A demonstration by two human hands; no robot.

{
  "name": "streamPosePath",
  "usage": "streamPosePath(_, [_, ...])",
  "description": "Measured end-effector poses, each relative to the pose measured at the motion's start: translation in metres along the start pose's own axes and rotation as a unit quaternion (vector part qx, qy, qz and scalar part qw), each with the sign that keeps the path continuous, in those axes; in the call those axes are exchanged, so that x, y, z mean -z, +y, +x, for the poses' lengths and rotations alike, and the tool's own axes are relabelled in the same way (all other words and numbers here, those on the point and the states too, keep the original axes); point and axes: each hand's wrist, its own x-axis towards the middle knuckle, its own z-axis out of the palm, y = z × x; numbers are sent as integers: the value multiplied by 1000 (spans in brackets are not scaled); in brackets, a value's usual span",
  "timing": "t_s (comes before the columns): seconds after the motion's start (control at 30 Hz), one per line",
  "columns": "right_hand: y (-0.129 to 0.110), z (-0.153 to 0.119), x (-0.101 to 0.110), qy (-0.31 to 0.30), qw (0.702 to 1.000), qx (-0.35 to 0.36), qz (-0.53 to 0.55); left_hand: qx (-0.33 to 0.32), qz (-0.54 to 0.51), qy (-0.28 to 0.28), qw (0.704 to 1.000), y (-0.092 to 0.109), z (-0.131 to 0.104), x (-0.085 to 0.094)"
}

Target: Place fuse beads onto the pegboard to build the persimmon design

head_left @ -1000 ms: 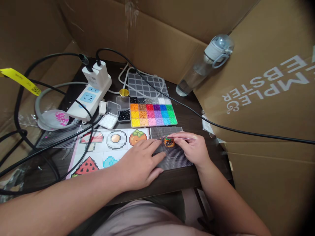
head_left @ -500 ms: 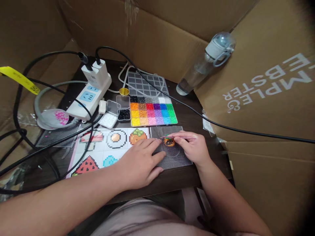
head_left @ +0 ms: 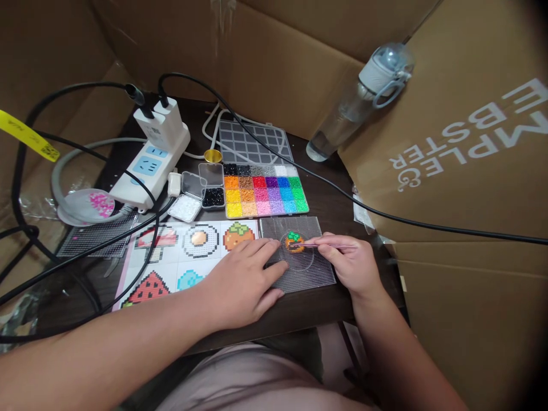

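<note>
A clear pegboard (head_left: 314, 274) lies at the table's front. On it sits a small orange bead figure (head_left: 295, 245) with a green leaf top and dark marks. My right hand (head_left: 353, 264) pinches thin pink tweezers (head_left: 329, 245), their tip over the figure's middle. My left hand (head_left: 252, 274) rests flat with fingers spread, fingertips on the pegboard's left edge and the wrist over the printed pattern sheet (head_left: 166, 274). The sheet shows pixel pictures, among them a persimmon-like fruit (head_left: 238, 234) in orange and green; my left forearm hides its lower part.
Behind the pegboard stands a compartment box of coloured beads (head_left: 265, 191). Small boxes of black beads (head_left: 213, 198) and white beads (head_left: 185, 208) sit to its left. A power strip (head_left: 148, 171), looping black cables (head_left: 158, 200), a water bottle (head_left: 362, 103) and cardboard walls (head_left: 462, 211) surround them.
My right hand has moved right and slightly down with the tweezers, uncovering the figure's green top. My left hand stays on the pegboard edge. The view has shifted slightly.
</note>
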Motion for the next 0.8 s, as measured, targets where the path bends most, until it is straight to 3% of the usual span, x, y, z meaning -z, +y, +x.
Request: streamPosePath(0.8, [4, 0, -3, -17, 1000, 0, -2, -2, 6, 0, 1000, 1, 0, -1])
